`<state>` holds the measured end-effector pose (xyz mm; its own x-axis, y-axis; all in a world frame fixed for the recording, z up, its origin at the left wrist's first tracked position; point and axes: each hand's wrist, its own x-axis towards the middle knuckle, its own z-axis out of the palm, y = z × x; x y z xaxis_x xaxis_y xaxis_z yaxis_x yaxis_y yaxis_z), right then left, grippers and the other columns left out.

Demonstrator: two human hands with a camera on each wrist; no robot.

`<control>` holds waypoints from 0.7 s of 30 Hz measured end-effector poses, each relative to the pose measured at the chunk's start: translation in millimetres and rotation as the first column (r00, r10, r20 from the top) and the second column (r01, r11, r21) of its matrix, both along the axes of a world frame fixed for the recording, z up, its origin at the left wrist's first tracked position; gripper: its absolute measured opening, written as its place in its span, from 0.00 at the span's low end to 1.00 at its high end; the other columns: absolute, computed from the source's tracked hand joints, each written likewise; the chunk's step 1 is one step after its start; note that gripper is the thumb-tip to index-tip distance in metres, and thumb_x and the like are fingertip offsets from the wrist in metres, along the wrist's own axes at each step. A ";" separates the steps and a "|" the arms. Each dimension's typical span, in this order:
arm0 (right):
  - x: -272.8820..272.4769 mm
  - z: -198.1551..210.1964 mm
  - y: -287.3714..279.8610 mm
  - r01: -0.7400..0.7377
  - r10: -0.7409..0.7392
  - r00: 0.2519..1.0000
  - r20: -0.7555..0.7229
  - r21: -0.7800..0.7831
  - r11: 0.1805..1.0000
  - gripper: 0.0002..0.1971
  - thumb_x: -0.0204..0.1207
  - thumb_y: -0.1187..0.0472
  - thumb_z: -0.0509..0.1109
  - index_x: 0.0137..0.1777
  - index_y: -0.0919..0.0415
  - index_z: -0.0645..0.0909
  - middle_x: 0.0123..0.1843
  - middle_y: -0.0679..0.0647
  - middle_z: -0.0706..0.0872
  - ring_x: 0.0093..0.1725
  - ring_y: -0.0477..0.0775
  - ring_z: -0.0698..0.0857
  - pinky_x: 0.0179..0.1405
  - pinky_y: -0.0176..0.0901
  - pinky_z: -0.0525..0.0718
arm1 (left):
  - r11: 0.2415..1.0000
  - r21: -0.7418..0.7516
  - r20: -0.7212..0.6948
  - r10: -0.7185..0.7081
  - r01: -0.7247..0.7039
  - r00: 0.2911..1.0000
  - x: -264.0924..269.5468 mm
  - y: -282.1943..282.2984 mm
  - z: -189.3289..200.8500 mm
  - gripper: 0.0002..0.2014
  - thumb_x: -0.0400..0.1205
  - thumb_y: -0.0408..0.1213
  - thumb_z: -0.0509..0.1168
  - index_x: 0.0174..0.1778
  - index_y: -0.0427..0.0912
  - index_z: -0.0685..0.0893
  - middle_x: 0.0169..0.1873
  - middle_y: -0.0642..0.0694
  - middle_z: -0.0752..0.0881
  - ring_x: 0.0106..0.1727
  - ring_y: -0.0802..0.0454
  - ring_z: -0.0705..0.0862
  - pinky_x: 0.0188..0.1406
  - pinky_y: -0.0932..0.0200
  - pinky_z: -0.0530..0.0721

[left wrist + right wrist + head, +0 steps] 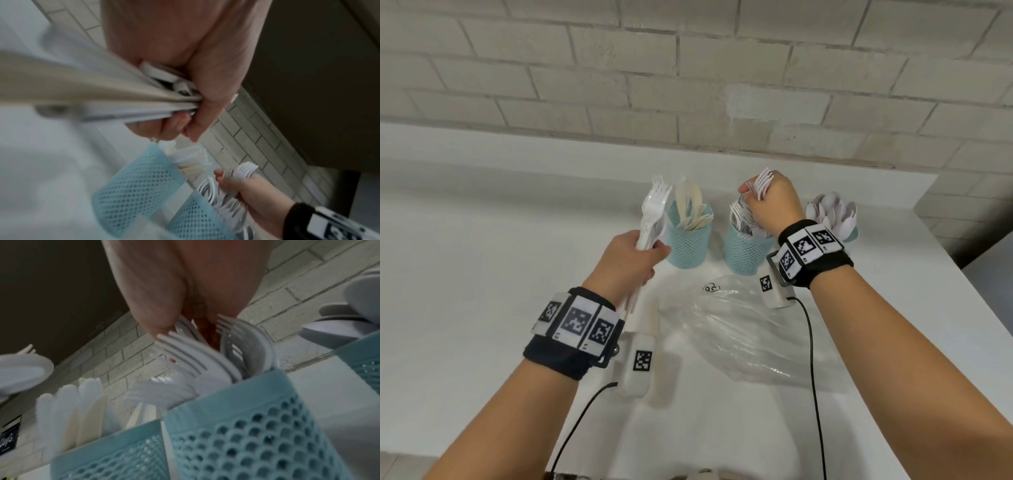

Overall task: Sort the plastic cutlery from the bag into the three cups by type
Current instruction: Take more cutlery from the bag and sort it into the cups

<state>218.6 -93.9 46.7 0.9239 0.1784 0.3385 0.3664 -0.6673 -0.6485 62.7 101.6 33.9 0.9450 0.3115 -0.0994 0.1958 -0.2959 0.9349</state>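
The right hand is closed in a fist around a bunch of white plastic forks, tines up, directly above the middle mesh cup, which already holds forks. The left hand is curled around a mixed bundle of cutlery by the handles, fork tines on top, held just left of the knife cup. The spoon cup stands at the far right, full of spoon bowls. The clear plastic bag lies flat and crumpled on the white counter, seemingly nearly spent. These pieces look light, smooth and slightly springy, so a loose bundle would likely fan out or slip; gripping mid-handle, away from the thin tines, seems safest, and lowering handles-first should stop them snagging the tines already in the cup.
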 end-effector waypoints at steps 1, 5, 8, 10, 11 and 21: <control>1.2 -2.9 0.7 0.020 -0.016 0.999 0.051 -0.089 0.996 0.08 0.76 0.69 0.65 0.46 0.66 0.87 0.54 0.60 0.87 0.57 0.56 0.83 0.56 0.38 0.77 | 0.999 0.037 -0.032 -0.007 0.008 0.999 -2.5 -0.3 -5.1 0.07 0.78 0.36 0.68 0.40 0.39 0.78 0.26 0.45 0.76 0.25 0.51 0.73 0.27 0.60 0.74; 3.0 -11.3 0.9 0.106 -0.102 0.994 0.030 -0.269 0.957 0.14 0.78 0.58 0.65 0.51 0.72 0.82 0.61 0.66 0.82 0.73 0.60 0.71 0.70 0.45 0.71 | 0.988 0.157 -0.122 0.014 0.006 0.992 -10.0 -1.3 -20.3 0.07 0.77 0.36 0.69 0.39 0.38 0.78 0.31 0.45 0.78 0.33 0.47 0.76 0.39 0.53 0.76; -8.6 1.2 0.3 0.026 -0.039 0.998 -0.046 -0.271 0.962 0.15 0.76 0.57 0.67 0.55 0.69 0.81 0.60 0.66 0.82 0.73 0.64 0.70 0.71 0.46 0.69 | 0.981 0.193 -0.174 0.025 0.009 0.984 -14.6 -2.0 -27.6 0.07 0.77 0.35 0.69 0.40 0.38 0.78 0.32 0.45 0.79 0.34 0.47 0.77 0.42 0.53 0.77; -24.4 18.6 -0.7 -0.017 -0.011 0.994 -0.110 -0.245 0.969 0.38 0.71 0.51 0.75 0.77 0.66 0.65 0.77 0.63 0.69 0.80 0.62 0.61 0.78 0.48 0.61 | 0.981 0.192 -0.189 0.039 -0.002 0.981 -17.7 -1.1 -31.6 0.07 0.77 0.35 0.69 0.38 0.39 0.77 0.31 0.46 0.78 0.32 0.48 0.77 0.40 0.55 0.77; -33.4 28.2 0.6 -0.023 -0.002 0.993 -0.118 -0.211 0.977 0.49 0.67 0.48 0.77 0.82 0.64 0.54 0.82 0.62 0.61 0.82 0.60 0.56 0.80 0.49 0.58 | 0.982 0.186 -0.190 0.051 -0.014 0.980 -19.1 0.5 -32.6 0.08 0.77 0.35 0.69 0.36 0.40 0.77 0.31 0.46 0.78 0.31 0.50 0.76 0.39 0.56 0.76; -143.2 16.7 75.8 -0.323 0.280 0.941 -0.188 -0.268 0.907 0.12 0.79 0.54 0.65 0.47 0.61 0.85 0.46 0.55 0.88 0.47 0.55 0.85 0.48 0.44 0.81 | 0.974 0.161 -0.053 0.173 -0.163 0.983 -25.3 46.5 -18.3 0.07 0.76 0.36 0.70 0.41 0.36 0.80 0.31 0.41 0.79 0.32 0.44 0.77 0.37 0.53 0.76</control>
<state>75.4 -18.1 63.5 0.8446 0.5263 0.0979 0.4984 -0.7064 -0.5025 37.4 148.1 15.7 0.8709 0.4816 -0.0985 0.3153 -0.3937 0.8635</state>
